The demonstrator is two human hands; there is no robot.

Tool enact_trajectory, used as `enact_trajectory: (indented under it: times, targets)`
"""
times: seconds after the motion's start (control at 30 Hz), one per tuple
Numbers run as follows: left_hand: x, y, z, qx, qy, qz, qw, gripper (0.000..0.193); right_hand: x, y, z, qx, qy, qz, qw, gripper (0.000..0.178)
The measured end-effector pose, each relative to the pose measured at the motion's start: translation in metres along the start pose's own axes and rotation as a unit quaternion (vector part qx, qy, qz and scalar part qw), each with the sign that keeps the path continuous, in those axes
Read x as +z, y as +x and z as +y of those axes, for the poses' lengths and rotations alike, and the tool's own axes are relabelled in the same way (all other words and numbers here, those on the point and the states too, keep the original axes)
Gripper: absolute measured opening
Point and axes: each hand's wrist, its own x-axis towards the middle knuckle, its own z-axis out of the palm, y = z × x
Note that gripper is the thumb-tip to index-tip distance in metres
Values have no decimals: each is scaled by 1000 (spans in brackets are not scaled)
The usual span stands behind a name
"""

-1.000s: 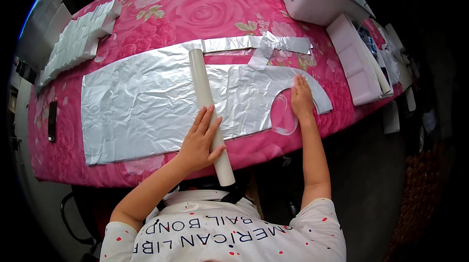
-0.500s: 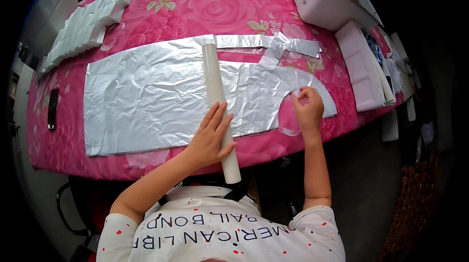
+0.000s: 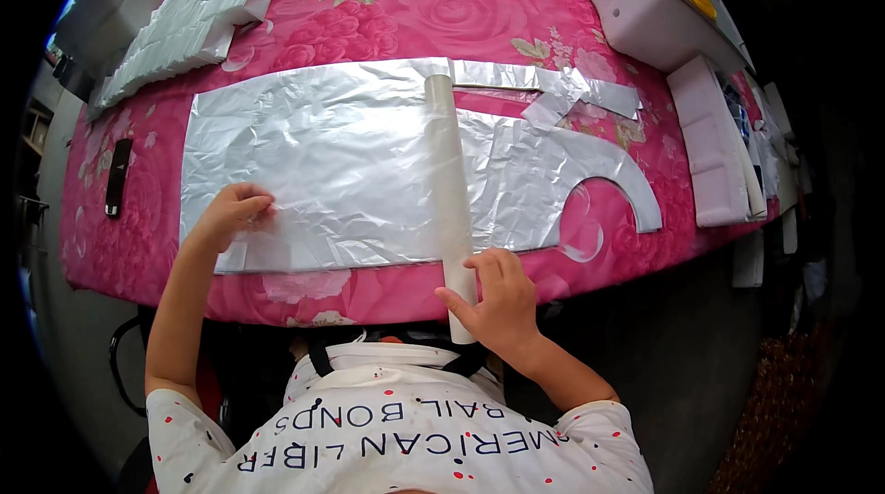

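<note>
A wide, crinkled silvery film sheet lies flat on the table, apparently in layers. Its right end narrows into a curved strip around a round cutout. Across it lies a long off-white tube, its near end jutting past the table edge. My right hand is closed on the near part of this tube, thumb across it and fingers at its right side. Over the left part of the film is my left hand, fingertips pinched together. Whatever they hold, if anything, is too thin and blurred to make out.
Folded silvery-white packets are stacked at the far left beside clear plastic bins. A dark narrow object lies at the left. White foam boxes stand at the right. Cut film strips lie beyond the sheet. The tablecloth is pink floral.
My left hand has left the tube and moved left over the film. My right hand has come from the cutout to the tube's near end. The view has shifted slightly.
</note>
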Motion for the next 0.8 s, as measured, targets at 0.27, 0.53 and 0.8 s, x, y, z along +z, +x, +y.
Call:
enact_trajectory:
  times: [0.27,0.53,0.8]
  targets:
    - [30,-13,39,425,416,260,761,25,18,-15,8,209,53,-161,963,54]
    - [205,41,2,486,350,58,799,54,7,-4,2,251,48,-248,934,52]
    - [211,40,-2,432,510,76,741,59,15,92,51,202,143,-218,944,53]
